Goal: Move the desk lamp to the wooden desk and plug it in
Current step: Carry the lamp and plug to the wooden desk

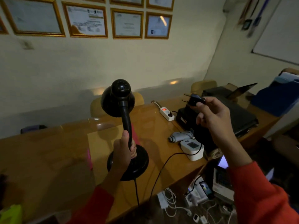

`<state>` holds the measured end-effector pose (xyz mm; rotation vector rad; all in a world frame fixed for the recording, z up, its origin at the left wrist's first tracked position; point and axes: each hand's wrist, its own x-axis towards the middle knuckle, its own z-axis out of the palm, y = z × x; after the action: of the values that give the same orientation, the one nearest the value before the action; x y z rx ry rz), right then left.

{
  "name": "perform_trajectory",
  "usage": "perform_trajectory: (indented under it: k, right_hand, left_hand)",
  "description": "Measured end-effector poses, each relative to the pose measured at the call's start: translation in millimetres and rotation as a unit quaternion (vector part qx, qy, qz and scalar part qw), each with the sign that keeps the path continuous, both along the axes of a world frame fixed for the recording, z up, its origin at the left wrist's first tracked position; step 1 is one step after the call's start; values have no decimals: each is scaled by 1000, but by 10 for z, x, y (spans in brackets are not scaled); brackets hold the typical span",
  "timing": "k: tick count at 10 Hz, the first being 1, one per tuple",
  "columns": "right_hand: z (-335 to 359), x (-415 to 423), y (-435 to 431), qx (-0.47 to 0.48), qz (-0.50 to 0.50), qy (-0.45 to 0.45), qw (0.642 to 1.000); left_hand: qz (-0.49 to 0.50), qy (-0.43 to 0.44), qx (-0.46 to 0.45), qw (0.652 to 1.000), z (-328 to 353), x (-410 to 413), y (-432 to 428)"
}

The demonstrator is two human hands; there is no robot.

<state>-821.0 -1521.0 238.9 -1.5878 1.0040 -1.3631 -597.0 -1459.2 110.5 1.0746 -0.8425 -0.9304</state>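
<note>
A black desk lamp (120, 101) with a flexible neck and round base (139, 162) stands over the wooden desk (48, 152). My left hand (123, 152) grips the neck just above the base. Whether the base rests on the desk or hangs just above it, I cannot tell. My right hand (213, 120) is raised to the right and pinches the lamp's black two-pin plug (193, 99), pins pointing left. The black cord (163, 165) loops from the base down past the desk's front edge. A white power strip (166, 113) with a red light lies at the desk's far right.
A white blood pressure monitor (192, 148) and its rolled grey cuff (179, 136) sit near the desk's right edge. A black printer (218, 120) stands to the right. Chargers and cables (178, 206) litter the floor. Framed certificates (87, 20) hang on the wall.
</note>
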Motion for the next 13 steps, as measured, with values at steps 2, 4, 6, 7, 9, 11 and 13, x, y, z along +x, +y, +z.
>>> perform_trajectory:
  k: [2, 4, 6, 7, 9, 11, 13]
  right_hand:
    - [-105, -250, -837, -8, 40, 22, 999]
    - [-300, -340, -1492, 0, 66, 52, 996]
    - [-522, -300, -2120, -3, 80, 101, 992]
    - [-618, -272, -2430, -27, 83, 141, 986]
    - [-867, -370, -2905, -15, 96, 179, 979]
    - [-1071, -468, -3192, -3, 122, 196, 973]
    - [-1237, -524, -3448, -20, 159, 207, 965]
  left_hand:
    - [84, -23, -28, 996, -243, -423, -572]
    - [136, 3, 2, 991, -563, -649, -976]
    - [189, 4, 29, 982, -949, -722, -1464]
    - [215, 1, 42, 976, -1168, -733, -1753]
    - [246, 62, 68, 965, -1581, -870, -2162]
    - [245, 40, 156, 956, -1964, -997, -2369]
    - [242, -24, 284, 927, -2551, -1027, -2490]
